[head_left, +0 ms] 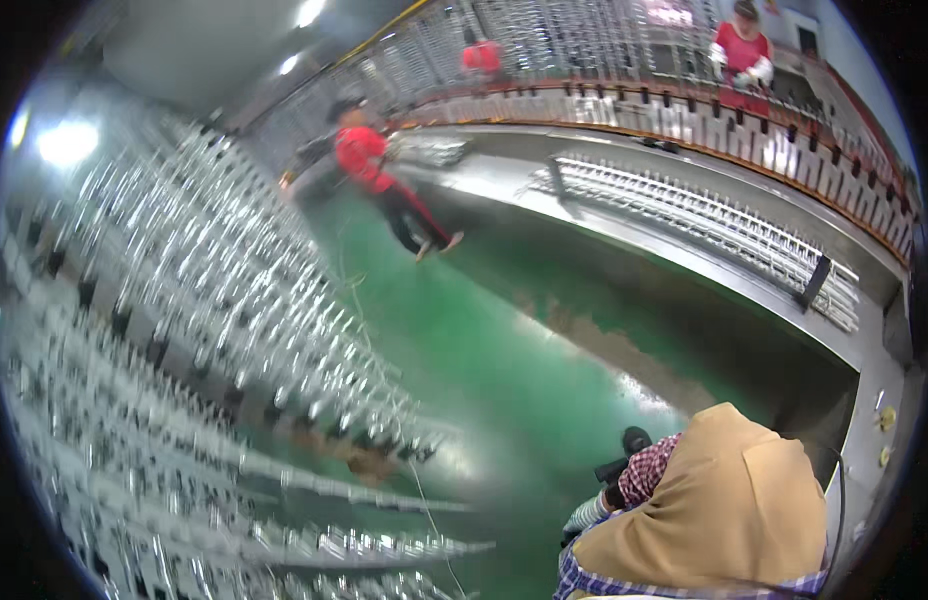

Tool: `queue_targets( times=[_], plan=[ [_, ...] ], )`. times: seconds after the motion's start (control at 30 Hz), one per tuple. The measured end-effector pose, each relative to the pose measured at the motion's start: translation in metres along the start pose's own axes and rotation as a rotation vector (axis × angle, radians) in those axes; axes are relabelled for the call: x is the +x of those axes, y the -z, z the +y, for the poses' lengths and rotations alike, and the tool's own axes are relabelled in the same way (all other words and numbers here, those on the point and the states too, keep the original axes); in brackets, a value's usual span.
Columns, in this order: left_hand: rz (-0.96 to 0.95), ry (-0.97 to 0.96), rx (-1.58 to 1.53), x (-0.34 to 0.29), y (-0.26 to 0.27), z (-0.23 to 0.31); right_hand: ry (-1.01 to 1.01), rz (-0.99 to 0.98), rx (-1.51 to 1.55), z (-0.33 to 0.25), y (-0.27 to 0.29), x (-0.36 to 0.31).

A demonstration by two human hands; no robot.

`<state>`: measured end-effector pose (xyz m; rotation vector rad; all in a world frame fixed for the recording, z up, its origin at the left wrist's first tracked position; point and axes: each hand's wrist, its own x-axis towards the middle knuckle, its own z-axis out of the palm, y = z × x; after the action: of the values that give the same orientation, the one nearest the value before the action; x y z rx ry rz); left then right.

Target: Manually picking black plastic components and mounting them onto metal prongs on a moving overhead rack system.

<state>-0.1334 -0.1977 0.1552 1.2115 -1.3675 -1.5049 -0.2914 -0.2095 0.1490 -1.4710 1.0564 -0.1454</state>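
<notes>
My left hand, in a pale striped glove, hangs beside the tan apron at the lower right. A red checked sleeve and a dark cuff lead down to it. Its fingers are blurred and partly hidden, so I cannot tell whether it holds anything. My right hand is out of view. Left of me, a rack hung with rows of shiny metal parts slants across the picture, and more rows of metal parts lie below it. A dark shoe shows on the floor by the apron.
A long metal bench on the right bears a bundle of metal bars. On the green floor a person in red stands by its far end. Another person with white gloves works behind a railed line.
</notes>
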Motion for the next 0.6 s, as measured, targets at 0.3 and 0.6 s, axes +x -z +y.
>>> queue_targets(
  times=[0.3, 0.6],
  plan=[
    [-0.464, 0.064, 0.077, 0.213, -0.215, 0.143, -0.139, 1.044, 0.273, 0.023, 0.258, -0.274],
    [-0.959, 0.052, 0.426, 0.406, -0.368, 0.193, -0.509, 2.041, 0.697, 0.109, 0.37, -0.403]
  ],
)
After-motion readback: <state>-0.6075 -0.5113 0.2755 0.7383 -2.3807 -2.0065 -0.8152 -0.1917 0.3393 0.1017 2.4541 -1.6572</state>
